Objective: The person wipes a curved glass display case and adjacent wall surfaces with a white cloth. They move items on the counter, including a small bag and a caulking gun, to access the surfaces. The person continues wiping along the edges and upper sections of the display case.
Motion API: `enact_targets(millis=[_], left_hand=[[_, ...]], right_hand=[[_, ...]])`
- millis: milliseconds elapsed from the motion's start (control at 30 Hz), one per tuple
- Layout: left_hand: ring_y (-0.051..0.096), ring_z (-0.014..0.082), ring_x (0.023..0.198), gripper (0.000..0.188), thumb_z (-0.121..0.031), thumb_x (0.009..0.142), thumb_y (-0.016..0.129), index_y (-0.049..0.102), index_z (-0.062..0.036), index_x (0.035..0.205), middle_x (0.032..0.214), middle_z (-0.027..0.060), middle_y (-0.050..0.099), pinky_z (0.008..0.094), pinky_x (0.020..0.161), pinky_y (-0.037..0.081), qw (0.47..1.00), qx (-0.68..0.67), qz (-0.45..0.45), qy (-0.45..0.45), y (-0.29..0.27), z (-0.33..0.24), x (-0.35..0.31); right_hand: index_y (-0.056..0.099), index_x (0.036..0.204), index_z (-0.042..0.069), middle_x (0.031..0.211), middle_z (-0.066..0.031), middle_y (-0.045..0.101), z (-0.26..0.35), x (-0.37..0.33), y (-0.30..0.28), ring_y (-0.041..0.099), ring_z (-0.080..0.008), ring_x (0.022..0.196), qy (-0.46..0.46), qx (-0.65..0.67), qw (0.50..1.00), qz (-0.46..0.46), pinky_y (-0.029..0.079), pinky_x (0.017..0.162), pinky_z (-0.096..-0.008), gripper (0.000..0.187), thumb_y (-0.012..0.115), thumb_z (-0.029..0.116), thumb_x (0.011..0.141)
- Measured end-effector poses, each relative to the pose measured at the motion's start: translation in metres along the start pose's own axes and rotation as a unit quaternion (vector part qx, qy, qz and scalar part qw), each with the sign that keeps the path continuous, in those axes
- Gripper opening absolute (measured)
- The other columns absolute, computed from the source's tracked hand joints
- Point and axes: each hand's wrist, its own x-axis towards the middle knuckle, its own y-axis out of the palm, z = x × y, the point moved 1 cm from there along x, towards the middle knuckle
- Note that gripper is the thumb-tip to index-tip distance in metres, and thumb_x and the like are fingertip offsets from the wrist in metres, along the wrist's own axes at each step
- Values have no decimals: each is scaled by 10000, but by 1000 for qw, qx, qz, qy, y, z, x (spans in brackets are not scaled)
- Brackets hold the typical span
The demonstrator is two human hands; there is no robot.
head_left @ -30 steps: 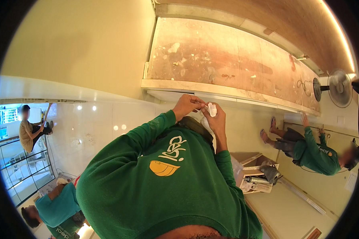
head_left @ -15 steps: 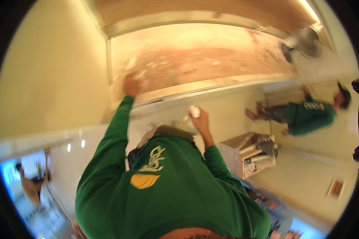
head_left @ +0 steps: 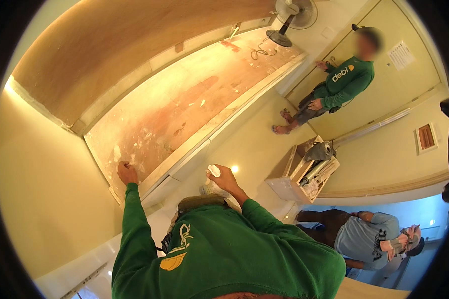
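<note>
My left hand [head_left: 127, 173] is at the near-left end of a wide, low wooden platform [head_left: 184, 104], its fingers curled in against the stained, white-smeared surface. Whatever those fingers hold, if anything, is hidden. In front of my waist, my right hand [head_left: 226, 179] is closed around a small white object [head_left: 214, 170], whose rounded end sticks out past the thumb. Its exact kind does not show. The platform's pale raised edge [head_left: 204, 142] runs between my two hands.
A standing fan [head_left: 279, 37] with a loose cord is at the platform's far end. Right of me sits an open wooden box [head_left: 284, 187] with tools and rags. One person in green [head_left: 349, 79] stands by a door; another in grey-blue [head_left: 366, 239] is at lower right.
My view has swung, so the platform now runs diagonally. My left hand stays at its near end, and my right hand keeps the white object. The person in grey-blue now shows more fully.
</note>
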Motion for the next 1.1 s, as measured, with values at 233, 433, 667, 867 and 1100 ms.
enact_targets(millis=[233,433,667,867,1100], left_hand=[[754,180,823,253,-190,1058,739,782,13,1203,973,90,761,330,778,622,840,-415,310,-161,3,-108,-104],[774,227,997,299,-181,1094,684,744,25,1302,1167,117,775,351,913,648,690,-524,418,-272,0,-180,-160],[739,245,1124,339,-226,1119,616,692,2,1357,1239,119,746,396,1024,610,647,-527,443,-327,-13,-163,-172],[721,263,1155,317,-239,1106,618,665,-16,1327,1263,123,723,413,1046,596,617,-535,467,-339,-12,-143,-184],[750,282,1126,254,-102,1074,637,680,36,1282,1230,146,755,413,1046,610,645,-561,414,-312,14,-128,-188]], right_hand=[[762,1126,29,1030,-164,796,40,13,-1,744,-292,916,-26,70,997,-36,572,856,-402,329,829,298,948],[784,1159,98,1051,-147,759,89,8,12,740,-405,979,-122,-27,992,-20,578,828,-485,281,785,319,986],[776,1171,134,1117,-98,709,85,-7,27,721,-396,982,-226,-77,971,-28,574,822,-504,243,780,199,936],[740,1147,125,1100,-102,702,59,-5,44,713,-393,1017,-205,-102,973,-8,575,837,-498,269,783,139,882],[749,1204,129,1116,-104,727,55,1,50,721,-387,1039,-213,-142,967,-8,582,863,-483,266,759,225,957]])
